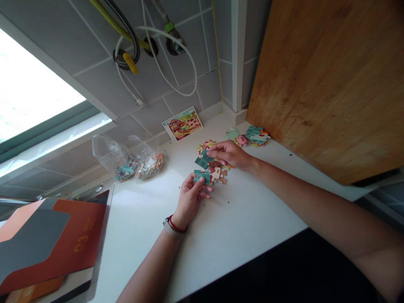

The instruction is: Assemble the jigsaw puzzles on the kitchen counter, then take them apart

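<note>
My left hand (193, 191) pinches a teal puzzle piece (202, 176) between thumb and fingers, just above the white counter. Beside and above it, my right hand (229, 154) grips a dark green puzzle piece (203, 160), tilted, by its upper right edge. Under and around both hands lie pink, brown and red puzzle pieces (217, 173); my fingers partly hide them, and I cannot tell which are joined. A picture card (183, 123) with a red barn and a spotted cow leans against the wall behind.
Clear plastic bags (148, 166) of puzzle pieces stand at the left. More loose puzzle pieces (257, 135) lie at the back right by a wooden board (325, 84). Hoses and a white cable (194, 71) hang on the tiled wall. An orange and grey box (57, 240) sits left.
</note>
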Demonstrator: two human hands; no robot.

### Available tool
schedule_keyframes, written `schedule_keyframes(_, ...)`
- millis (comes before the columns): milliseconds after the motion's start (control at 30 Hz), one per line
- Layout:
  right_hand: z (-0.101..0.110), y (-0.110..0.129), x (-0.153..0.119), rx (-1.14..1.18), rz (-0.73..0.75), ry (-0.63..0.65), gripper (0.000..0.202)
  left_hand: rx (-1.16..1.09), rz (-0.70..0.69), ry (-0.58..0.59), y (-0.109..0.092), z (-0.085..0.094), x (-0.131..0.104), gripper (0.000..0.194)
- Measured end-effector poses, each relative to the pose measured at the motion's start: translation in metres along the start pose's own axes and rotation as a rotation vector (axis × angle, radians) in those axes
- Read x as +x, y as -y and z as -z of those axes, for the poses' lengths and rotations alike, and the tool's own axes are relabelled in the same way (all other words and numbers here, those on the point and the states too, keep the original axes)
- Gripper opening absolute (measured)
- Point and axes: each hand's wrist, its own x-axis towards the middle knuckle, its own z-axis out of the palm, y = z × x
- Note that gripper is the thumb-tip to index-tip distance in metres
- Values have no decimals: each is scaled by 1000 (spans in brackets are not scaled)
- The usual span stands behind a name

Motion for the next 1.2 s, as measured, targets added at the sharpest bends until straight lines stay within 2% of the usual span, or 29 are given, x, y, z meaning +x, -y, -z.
schedule_keyframes(67, 1, 2, 0, 20, 47, -58, 48, -11, 5, 12, -1, 0, 0, 44)
schedule_keyframes(133, 1, 2, -1, -13, 98, -59, 54, -17, 8, 26, 0, 0, 0, 39)
schedule_keyframes(233, 0, -2, -1, -190, 152, -31, 52, -28, -1, 29, 1, 3, 0, 32)
schedule_keyframes(367, -2, -5, -1, -421, 202, -80, 52, -34, -42, 44, 3, 7, 1, 22)
schedule_keyframes(433, -3, -4, -1, -392, 164, 9, 54, -34, -65, 51, 5, 8, 1, 19)
schedule_keyframes(600, -5, -2, -6, -191, -94, 404, 46, -16, -95, 1, 9, 7, 2, 19)
schedule_keyframes(667, -5, -4, -7, -129, -154, 475, 51, 14, -116, -16, 10, 6, 2, 16)
schedule_keyframes(733, -5, -5, -7, -98, -155, 493, 48, 47, -136, -23, 10, 6, 2, 14)
schedule_keyframes(867, -1, -7, -1, -178, 4, 349, 37, 51, -115, 11, 8, 3, 0, 14)
schedule_keyframes(967, 5, -11, 4, -438, 117, 137, 27, 56, -77, 50, 4, 1, -2, 15)
schedule_keyframes(1067, 11, -16, 7, -671, 158, -104, 21, 96, -2, 115, 0, 1, -4, 12)
schedule_keyframes(1133, 14, -19, 8, -716, 154, -172, 22, 122, 40, 156, -1, 2, -5, 11)
schedule_keyframes(1200, 16, -20, 10, -755, 144, -178, 23, 138, 51, 171, 0, 3, -5, 11)
